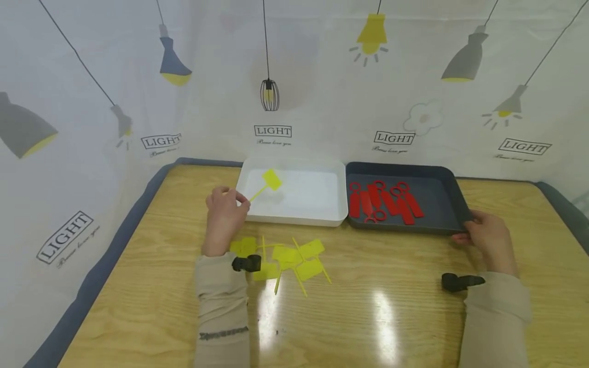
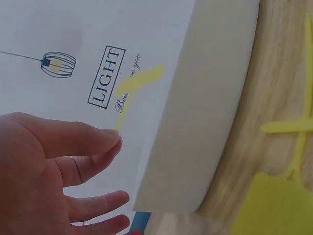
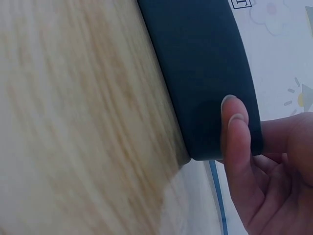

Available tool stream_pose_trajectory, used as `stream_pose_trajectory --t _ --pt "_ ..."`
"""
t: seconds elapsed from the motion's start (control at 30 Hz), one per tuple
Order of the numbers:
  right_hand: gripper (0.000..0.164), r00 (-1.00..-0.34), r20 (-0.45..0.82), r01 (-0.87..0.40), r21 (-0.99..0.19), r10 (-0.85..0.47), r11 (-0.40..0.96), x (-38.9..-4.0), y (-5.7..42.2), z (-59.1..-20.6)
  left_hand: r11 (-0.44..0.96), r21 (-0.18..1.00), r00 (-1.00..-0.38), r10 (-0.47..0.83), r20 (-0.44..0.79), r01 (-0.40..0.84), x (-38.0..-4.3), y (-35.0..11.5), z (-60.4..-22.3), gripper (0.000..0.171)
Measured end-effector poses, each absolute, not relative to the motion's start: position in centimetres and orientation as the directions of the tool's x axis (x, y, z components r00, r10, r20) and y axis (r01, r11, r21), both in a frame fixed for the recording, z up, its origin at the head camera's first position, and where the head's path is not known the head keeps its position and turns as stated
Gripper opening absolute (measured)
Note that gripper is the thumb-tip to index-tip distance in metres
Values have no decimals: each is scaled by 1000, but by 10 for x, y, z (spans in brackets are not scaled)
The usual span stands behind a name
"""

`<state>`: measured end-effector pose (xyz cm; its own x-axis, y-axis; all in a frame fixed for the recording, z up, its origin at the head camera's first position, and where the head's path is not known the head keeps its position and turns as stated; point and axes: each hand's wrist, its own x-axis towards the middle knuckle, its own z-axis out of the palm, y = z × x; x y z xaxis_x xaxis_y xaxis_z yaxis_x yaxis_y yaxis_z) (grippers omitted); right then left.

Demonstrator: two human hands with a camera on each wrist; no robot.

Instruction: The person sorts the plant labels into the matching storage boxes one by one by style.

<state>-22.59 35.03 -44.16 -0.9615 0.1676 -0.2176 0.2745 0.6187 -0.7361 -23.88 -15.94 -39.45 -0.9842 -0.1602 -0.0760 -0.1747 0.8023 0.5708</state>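
Observation:
My left hand (image 1: 226,217) pinches the thin stem of a yellow plant label (image 1: 272,179) between thumb and forefinger. The label's flat head shows above the white tray (image 1: 317,197), slanting up to the right. In the left wrist view the other fingers (image 2: 100,201) are spread apart from the stem. At the near right corner of the dark grey tray (image 1: 439,202), my right hand (image 1: 490,237) grips the wall, with two fingertips against its outer face in the right wrist view. Several flat red tags (image 1: 406,204) with ring ends lie together in that tray's left part.
A loose pile of yellow plant labels (image 1: 287,255) lies on the wooden table (image 1: 368,317) in front of the white tray, close to my left wrist. The two trays stand side by side at the back, near a white cloth (image 1: 317,97) printed with lamps.

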Motion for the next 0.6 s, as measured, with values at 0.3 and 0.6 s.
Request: stream_pose_trajectory --t 0.3,0.6 --pt "50 -960 -219 279 -754 172 595 -227 351 -444 652 714 -967 -144 -212 -254 -249 -166 -413 29" --pt "51 -958 -225 286 -749 176 598 -227 351 -444 528 793 -953 -162 -257 -303 -256 -169 -428 29"
